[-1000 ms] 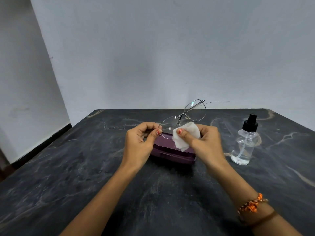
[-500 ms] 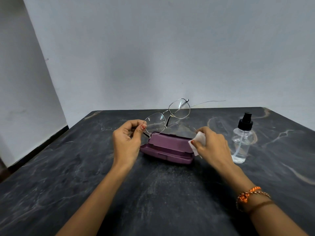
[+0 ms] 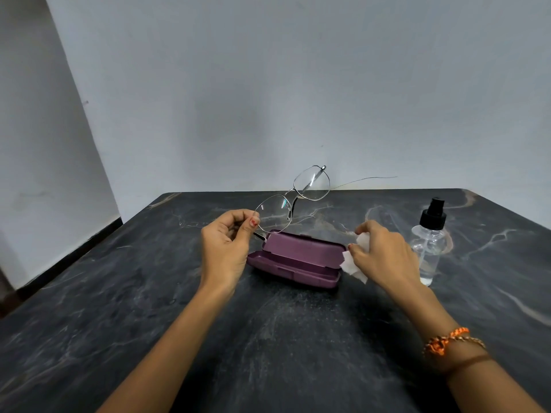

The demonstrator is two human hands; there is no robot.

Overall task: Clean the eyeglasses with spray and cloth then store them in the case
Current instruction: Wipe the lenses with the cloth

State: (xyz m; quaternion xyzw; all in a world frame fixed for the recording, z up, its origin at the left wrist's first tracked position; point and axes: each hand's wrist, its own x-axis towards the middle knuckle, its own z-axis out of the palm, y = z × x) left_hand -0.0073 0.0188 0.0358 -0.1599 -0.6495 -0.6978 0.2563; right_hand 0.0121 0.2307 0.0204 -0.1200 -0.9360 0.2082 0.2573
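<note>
A pale wall (image 3: 44, 174) runs down the left side and meets the grey back wall (image 3: 298, 84) behind a dark marbled table (image 3: 119, 323). Left of centre, the left hand (image 3: 226, 248) is raised above the table with its fingers curled, pinching the eyeglasses (image 3: 293, 198) at the outer edge of the nearer lens between thumb and forefinger. The thin metal frame slants up and away to the right from that grip, the nearer lens just above the hand, the farther lens higher and standing against the back wall, and one temple arm reaching out to the right in the air. Directly below the glasses, between the two hands, a purple case (image 3: 298, 260) lies open on the table, its lid tipped back and its tray facing the person. Just right of the case, the right hand (image 3: 384, 257) hovers low over the table with its fingers curled around a crumpled white cloth (image 3: 353, 265), which sticks out from the grip toward the case's right end. On that wrist sit an orange bracelet (image 3: 447, 342) and a brown band (image 3: 468, 363). Behind the right hand, near the table's right side, a clear spray bottle (image 3: 429, 242) with a black pump top stands upright, partly hidden by the hand.
</note>
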